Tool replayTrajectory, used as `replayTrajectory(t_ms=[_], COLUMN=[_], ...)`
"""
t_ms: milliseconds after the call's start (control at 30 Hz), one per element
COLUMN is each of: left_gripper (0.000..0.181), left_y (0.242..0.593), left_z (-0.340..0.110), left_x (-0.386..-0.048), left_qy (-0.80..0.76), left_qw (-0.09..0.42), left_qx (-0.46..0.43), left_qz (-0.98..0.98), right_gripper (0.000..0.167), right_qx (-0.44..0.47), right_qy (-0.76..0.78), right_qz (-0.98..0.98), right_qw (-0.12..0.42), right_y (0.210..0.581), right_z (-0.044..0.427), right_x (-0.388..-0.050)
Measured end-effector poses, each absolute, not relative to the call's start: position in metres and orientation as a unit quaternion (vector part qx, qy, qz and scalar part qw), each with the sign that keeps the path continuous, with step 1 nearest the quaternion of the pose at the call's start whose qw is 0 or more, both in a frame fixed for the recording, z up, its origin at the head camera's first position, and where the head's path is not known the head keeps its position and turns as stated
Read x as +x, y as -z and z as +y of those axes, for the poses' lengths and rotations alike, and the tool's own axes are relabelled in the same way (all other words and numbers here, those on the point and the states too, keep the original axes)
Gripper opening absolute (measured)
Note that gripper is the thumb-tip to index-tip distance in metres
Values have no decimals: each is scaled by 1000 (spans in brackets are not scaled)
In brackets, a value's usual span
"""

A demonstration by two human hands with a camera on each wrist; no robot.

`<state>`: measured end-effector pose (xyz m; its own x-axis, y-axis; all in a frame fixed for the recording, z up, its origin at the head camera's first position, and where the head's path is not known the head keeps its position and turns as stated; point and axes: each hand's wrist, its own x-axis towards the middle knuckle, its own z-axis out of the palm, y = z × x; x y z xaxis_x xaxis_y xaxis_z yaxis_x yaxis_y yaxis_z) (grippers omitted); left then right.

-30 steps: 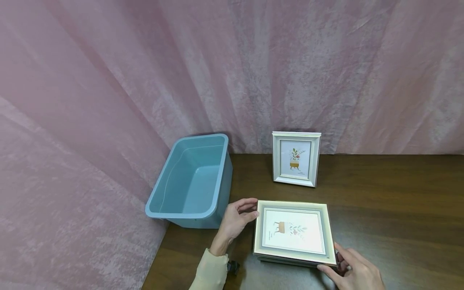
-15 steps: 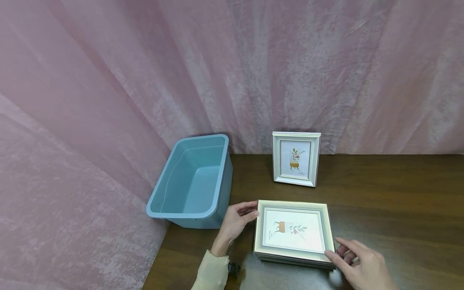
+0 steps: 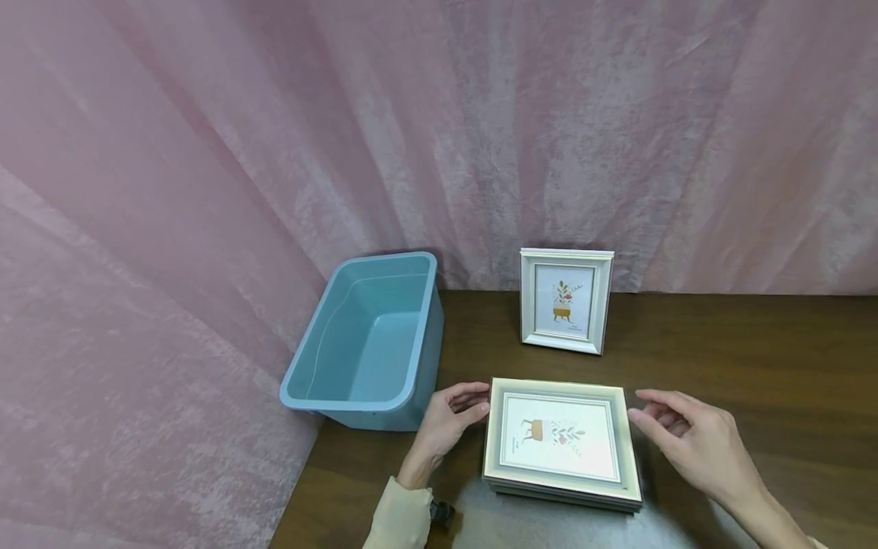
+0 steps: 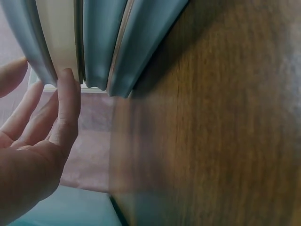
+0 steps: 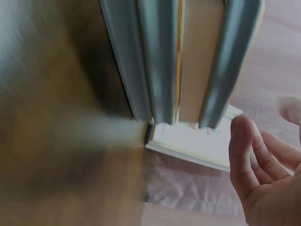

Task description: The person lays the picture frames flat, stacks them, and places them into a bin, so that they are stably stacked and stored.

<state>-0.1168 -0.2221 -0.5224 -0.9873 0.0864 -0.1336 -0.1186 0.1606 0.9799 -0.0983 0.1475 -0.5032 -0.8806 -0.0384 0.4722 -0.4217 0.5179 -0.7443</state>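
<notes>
A stack of picture frames lies flat on the table, the top picture frame (image 3: 559,436) showing a plant print turned sideways. My left hand (image 3: 442,427) is at the stack's left side, fingertips touching its far left corner. In the left wrist view the fingertips of the left hand (image 4: 42,127) meet the side of the stacked frames (image 4: 101,47). Off the right side, my right hand (image 3: 703,442) has its fingers loosely bent and holds nothing. The right wrist view shows a small gap between the right hand (image 5: 263,174) and the frames (image 5: 160,61).
Behind the stack, a smaller white picture frame (image 3: 562,301) stands upright near the pink curtain (image 3: 549,137). A blue plastic tub (image 3: 418,366) with nothing visible inside stands at the left on the brown wooden table (image 3: 789,366).
My right hand has left the stack's near right corner and moved away from me along its right side. The left hand stays at the left edge; the stack has hardly moved.
</notes>
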Motion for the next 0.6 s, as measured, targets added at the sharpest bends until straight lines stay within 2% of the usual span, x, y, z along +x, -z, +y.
replayTrajectory(t_ms=[300,467,600], left_gripper=[41,43,41], left_y=[521,518,515], left_z=[-227,-227,-228], left_x=[-104,-101,-100], left_qy=[-637,-635,-646], left_qw=[91,92,87], left_qx=[2,4,-1], left_qz=[766,767,759], right_gripper=[32,30,37], right_qx=[187,179,177], right_qy=[-490,-492,-476], right_qz=[-819,-823,-836], right_qw=[232,220,208], right_y=[487,481,477], right_z=[149,149,151], right_x=[-153,-177,-197])
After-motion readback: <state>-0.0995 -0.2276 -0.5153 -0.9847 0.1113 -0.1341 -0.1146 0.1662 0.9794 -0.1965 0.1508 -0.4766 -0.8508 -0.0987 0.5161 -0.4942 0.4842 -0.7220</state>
